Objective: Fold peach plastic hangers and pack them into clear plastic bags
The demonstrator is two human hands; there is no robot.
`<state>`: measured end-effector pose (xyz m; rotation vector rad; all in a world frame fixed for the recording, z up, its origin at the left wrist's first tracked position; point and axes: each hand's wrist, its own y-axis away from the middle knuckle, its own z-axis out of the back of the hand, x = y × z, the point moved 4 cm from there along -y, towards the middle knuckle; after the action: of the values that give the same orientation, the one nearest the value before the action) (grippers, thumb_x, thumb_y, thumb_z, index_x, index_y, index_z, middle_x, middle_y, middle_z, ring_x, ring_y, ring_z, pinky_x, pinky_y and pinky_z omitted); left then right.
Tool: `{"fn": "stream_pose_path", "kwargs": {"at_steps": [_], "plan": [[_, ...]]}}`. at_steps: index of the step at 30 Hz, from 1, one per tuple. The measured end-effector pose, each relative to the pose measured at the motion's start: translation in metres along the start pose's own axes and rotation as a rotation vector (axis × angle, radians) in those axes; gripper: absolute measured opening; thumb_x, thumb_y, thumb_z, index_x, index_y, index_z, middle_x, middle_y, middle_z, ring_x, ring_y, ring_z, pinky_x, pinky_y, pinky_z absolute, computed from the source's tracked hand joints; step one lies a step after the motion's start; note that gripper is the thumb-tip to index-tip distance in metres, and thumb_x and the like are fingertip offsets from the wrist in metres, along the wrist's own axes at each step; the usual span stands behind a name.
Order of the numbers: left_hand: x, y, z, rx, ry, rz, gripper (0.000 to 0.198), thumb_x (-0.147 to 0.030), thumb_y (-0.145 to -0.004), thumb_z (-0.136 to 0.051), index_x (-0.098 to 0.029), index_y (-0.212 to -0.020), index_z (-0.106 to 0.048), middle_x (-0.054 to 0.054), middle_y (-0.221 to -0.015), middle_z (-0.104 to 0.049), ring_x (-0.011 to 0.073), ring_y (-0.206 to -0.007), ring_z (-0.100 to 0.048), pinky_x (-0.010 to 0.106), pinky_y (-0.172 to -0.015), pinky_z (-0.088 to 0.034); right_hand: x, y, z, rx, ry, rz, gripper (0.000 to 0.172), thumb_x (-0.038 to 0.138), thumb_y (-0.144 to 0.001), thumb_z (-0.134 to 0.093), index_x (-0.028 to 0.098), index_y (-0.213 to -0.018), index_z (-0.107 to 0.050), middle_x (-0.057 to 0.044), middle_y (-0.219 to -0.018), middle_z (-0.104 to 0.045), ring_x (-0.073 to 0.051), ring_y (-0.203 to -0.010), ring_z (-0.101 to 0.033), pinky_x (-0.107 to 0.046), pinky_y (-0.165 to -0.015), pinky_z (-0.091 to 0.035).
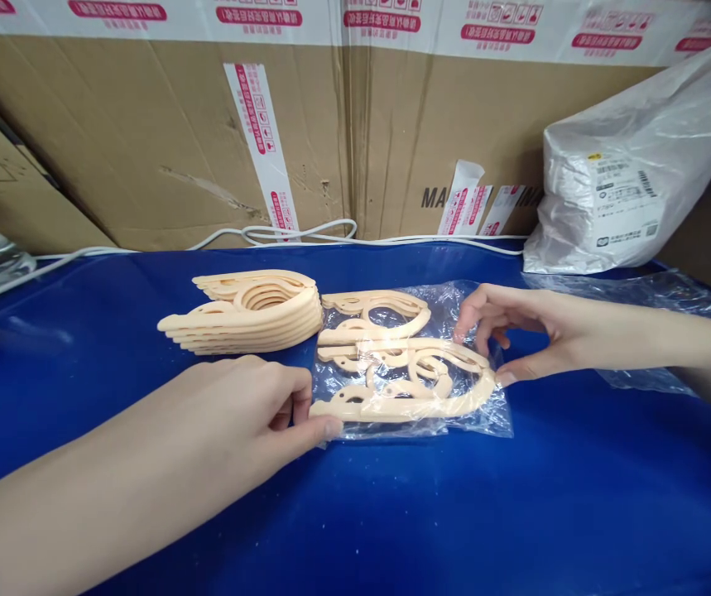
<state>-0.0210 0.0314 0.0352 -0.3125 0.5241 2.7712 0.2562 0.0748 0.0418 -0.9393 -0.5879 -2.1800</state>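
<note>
A clear plastic bag (479, 414) lies on the blue table cover, with peach plastic hanger pieces (392, 364) on and inside it. My left hand (249, 410) pinches the left end of the front piece and the bag's edge. My right hand (516, 327) grips the right end of the same piece, thumb under and fingers curled on top. Just behind my left hand sits a neat stack of several folded peach hangers (249, 314).
Large cardboard boxes (175, 141) form a wall at the back, with a white cable (305, 236) along their foot. A white plastic-wrapped package (616, 199) stands at the right rear. More clear bags (659, 290) lie under my right forearm. The blue cover (454, 513) stretches toward me.
</note>
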Motion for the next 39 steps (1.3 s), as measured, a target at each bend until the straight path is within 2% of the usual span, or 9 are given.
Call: {"fn": "stream_pose_path", "kwargs": {"at_steps": [5,11,17,23,28,32,35,39], "plan": [[0.003,-0.002,-0.003,0.048,0.044,0.053,0.046,-0.065,-0.078,-0.048,-0.023,-0.059,-0.050,0.003,-0.058,-0.060,0.0182,-0.051,-0.052,0.027,-0.045,-0.026,-0.009,-0.005,-0.010,-0.018,-0.123,0.002,0.040,0.031,-0.081,-0.080,0.024,-0.113,-0.055,0.000,-0.095,-0.066,-0.016,-0.083,-0.066,-0.032,-0.071,-0.057],[0.006,-0.005,-0.007,0.049,0.136,-0.047,0.047,-0.065,-0.083,-0.050,-0.023,-0.064,-0.054,0.000,-0.059,-0.056,0.0155,-0.052,-0.047,0.025,-0.046,-0.026,-0.014,-0.013,-0.022,-0.103,-0.210,0.074,0.042,0.029,-0.081,-0.081,0.018,-0.111,-0.054,0.001,-0.089,-0.064,-0.012,-0.077,-0.065,-0.029,-0.068,-0.054],[0.006,-0.005,-0.005,0.065,0.154,-0.058,0.050,-0.067,-0.085,-0.045,-0.023,-0.065,-0.053,0.000,-0.059,-0.055,0.0154,-0.051,-0.046,0.026,-0.046,-0.025,-0.011,-0.015,-0.022,-0.166,-0.168,0.084,0.043,0.033,-0.078,-0.083,0.019,-0.107,-0.054,-0.002,-0.104,-0.067,-0.007,-0.064,-0.060,-0.023,-0.056,-0.048],[0.004,-0.002,-0.004,0.077,0.074,0.009,0.039,-0.061,-0.080,-0.050,-0.024,-0.069,-0.056,0.001,-0.061,-0.059,0.0166,-0.051,-0.050,0.027,-0.047,-0.027,-0.010,-0.013,-0.024,-0.149,-0.143,0.055,0.044,0.034,-0.079,-0.082,0.019,-0.110,-0.053,-0.005,-0.114,-0.064,-0.006,-0.066,-0.060,-0.022,-0.052,-0.044],[0.004,0.000,-0.003,0.101,-0.002,-0.021,0.043,-0.058,-0.088,-0.047,-0.023,-0.065,-0.055,0.001,-0.061,-0.063,0.0172,-0.054,-0.054,0.028,-0.049,-0.026,-0.015,-0.014,-0.034,-0.138,-0.208,0.021,0.048,0.037,-0.079,-0.081,0.021,-0.112,-0.050,-0.002,-0.101,-0.067,-0.007,-0.061,-0.056,-0.022,-0.047,-0.036],[-0.002,-0.001,-0.001,0.149,-0.151,0.040,0.039,-0.049,-0.093,-0.046,-0.022,-0.066,-0.058,0.002,-0.066,-0.065,0.0176,-0.059,-0.056,0.029,-0.051,-0.024,-0.016,-0.016,-0.034,-0.163,-0.213,0.052,0.047,0.035,-0.077,-0.083,0.021,-0.109,-0.050,-0.002,-0.106,-0.065,-0.006,-0.063,-0.058,-0.022,-0.050,-0.038],[-0.007,-0.001,0.000,0.166,-0.170,0.072,0.038,-0.045,-0.094,-0.048,-0.022,-0.064,-0.056,0.002,-0.069,-0.066,0.0176,-0.062,-0.058,0.028,-0.053,-0.025,-0.015,-0.016,-0.033,-0.164,-0.215,0.053,0.047,0.033,-0.078,-0.084,0.022,-0.107,-0.048,0.000,-0.106,-0.067,-0.006,-0.063,-0.059,-0.023,-0.051,-0.038],[-0.005,0.000,-0.002,0.184,-0.131,0.004,0.034,-0.035,-0.093,-0.044,-0.022,-0.064,-0.053,0.001,-0.066,-0.065,0.0174,-0.059,-0.058,0.027,-0.053,-0.029,-0.014,-0.016,-0.031,-0.171,-0.218,0.033,0.047,0.034,-0.079,-0.083,0.022,-0.106,-0.047,0.002,-0.093,-0.068,-0.008,-0.064,-0.059,-0.024,-0.053,-0.039]]}}
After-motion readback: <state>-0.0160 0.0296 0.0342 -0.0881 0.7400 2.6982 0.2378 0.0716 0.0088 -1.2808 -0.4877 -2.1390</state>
